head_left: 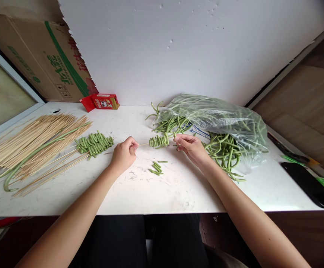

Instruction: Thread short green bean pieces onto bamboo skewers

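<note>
My left hand (125,154) is closed around a thin bamboo skewer (143,144) that points to the right. Several short green bean pieces (158,141) are threaded crosswise near its far end. At the skewer's tip, my right hand (191,147) pinches one more bean piece (174,134) between thumb and fingers; whether the tip has pierced it I cannot tell. Below the skewer, a few loose cut bean pieces (156,169) lie on the white table (162,197). Left of my left hand rest several skewers loaded with bean pieces (94,144), side by side.
A pile of bare skewers (39,137) covers the table's left, with a long bean (36,154) across it. Whole green beans (226,152) spill from a clear plastic bag (220,111) at back right. A red box (106,101) stands behind; a black phone (307,182) lies far right.
</note>
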Demonstrator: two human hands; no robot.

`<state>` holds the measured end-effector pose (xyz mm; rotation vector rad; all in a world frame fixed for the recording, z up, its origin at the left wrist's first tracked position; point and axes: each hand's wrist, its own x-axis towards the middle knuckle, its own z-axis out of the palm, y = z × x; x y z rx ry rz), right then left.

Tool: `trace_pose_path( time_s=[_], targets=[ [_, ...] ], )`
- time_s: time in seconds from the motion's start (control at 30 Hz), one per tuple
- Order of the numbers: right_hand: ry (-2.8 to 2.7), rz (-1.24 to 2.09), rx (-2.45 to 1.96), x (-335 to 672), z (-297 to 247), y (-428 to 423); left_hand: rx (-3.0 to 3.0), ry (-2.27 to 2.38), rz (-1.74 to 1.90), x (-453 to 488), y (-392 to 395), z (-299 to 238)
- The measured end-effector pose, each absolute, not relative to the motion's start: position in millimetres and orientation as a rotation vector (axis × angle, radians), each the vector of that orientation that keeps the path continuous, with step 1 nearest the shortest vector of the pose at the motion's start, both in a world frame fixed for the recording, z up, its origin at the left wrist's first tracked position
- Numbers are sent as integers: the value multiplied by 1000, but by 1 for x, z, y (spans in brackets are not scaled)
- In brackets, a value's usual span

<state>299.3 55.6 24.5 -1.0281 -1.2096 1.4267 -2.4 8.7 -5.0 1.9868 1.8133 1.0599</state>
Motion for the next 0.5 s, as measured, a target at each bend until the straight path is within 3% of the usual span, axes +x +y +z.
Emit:
trace_pose_path(
  time_s=[0.5],
  targets=[
    [-1192,1380,-1054,293,13,52,2041,1865,1014,2,4,0]
  ],
)
